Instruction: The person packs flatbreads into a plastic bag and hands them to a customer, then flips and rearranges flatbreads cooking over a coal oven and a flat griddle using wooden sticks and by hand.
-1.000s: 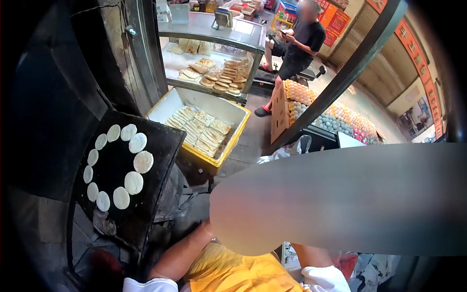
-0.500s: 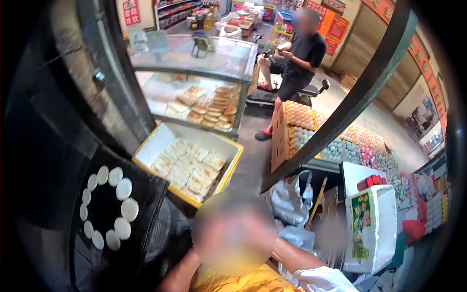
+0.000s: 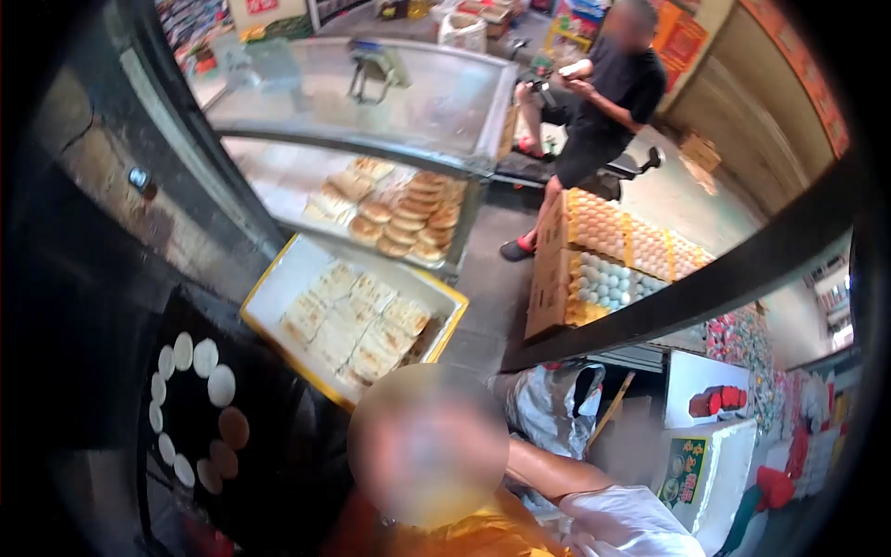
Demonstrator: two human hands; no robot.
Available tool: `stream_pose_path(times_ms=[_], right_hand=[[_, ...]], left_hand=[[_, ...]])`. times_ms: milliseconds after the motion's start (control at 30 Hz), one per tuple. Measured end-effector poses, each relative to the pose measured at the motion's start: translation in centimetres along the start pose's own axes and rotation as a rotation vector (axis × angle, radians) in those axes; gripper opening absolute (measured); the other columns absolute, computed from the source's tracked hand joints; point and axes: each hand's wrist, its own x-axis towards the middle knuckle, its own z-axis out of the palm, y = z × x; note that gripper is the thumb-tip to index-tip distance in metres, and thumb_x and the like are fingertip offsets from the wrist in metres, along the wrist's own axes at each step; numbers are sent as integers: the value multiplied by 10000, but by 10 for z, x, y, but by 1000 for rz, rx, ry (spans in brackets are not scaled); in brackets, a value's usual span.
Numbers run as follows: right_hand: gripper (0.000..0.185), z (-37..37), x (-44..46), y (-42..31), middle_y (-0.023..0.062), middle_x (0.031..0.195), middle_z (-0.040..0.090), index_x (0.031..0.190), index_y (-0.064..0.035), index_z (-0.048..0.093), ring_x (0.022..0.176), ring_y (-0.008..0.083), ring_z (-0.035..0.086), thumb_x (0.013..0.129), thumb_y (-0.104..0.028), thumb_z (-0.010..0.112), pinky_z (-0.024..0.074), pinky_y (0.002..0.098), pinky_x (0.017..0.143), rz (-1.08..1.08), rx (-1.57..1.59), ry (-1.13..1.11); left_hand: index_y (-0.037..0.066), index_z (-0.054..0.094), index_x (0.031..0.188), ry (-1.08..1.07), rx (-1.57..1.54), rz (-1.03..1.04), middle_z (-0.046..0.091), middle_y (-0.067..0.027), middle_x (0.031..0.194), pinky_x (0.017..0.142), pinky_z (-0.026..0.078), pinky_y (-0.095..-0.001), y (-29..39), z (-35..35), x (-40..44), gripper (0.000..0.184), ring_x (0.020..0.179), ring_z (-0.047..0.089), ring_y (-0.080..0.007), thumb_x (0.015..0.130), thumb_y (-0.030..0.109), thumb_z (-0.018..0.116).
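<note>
The left hand point(image 3: 397, 447) and right hand point(image 3: 471, 444) were close together near the yellow clothing point(image 3: 473, 538), both blurred — whether the grip was spread or pinching something, I could not tell. Flatbreads point(image 3: 357, 320) sat in the yellow-rimmed box point(image 3: 275, 290) just ahead — round dough pieces point(image 3: 221, 385) ringed the black griddle point(image 3: 194, 413) leftward.

Three dough discs point(image 3: 234, 428) on the near right of the griddle point(image 3: 190, 402) now look darker than before. The glass display case point(image 3: 432, 102) fills more of the view.
</note>
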Motion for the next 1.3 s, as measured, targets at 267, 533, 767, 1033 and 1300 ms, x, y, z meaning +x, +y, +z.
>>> stream_pose_path(times_ms=[267,533,767,1033,1300], right_hand=[[122,26,26,9,34,922,704,992,6,697,768,76,632,940,-60,609,525,247,697,-77,-118,62],[162,33,41,32,-2,897,687,971,-40,697,800,66,599,928,-191,658,490,242,745,92,40,85],[262,34,49,40,-16,802,637,862,-38,677,757,64,546,942,-285,644,459,267,676,234,-101,23],[261,65,37,70,137,769,554,775,-13,542,773,352,593,888,-208,674,470,402,654,-231,-1172,-440],[137,-28,125,34,91,789,583,806,-39,612,771,223,573,901,-121,666,454,342,689,-60,-1093,-679]], left_hand=[[58,554,997,-60,-379,-127,573,-20,912,697,466,-338,10,-33,14,74,813,547,-158,925,77,552],[4,577,872,-40,-158,118,568,-7,752,635,444,-240,-55,-48,14,84,697,491,-57,932,62,584],[36,581,855,-182,-376,-83,573,-14,714,617,458,-272,-82,-61,9,211,644,537,-123,994,185,529],[110,642,1069,95,779,152,626,-205,1020,728,489,-510,-138,-95,12,232,867,603,-416,841,126,604],[29,605,916,330,888,1,544,-216,981,785,464,-486,-220,-110,-25,87,893,547,-410,849,69,565]])
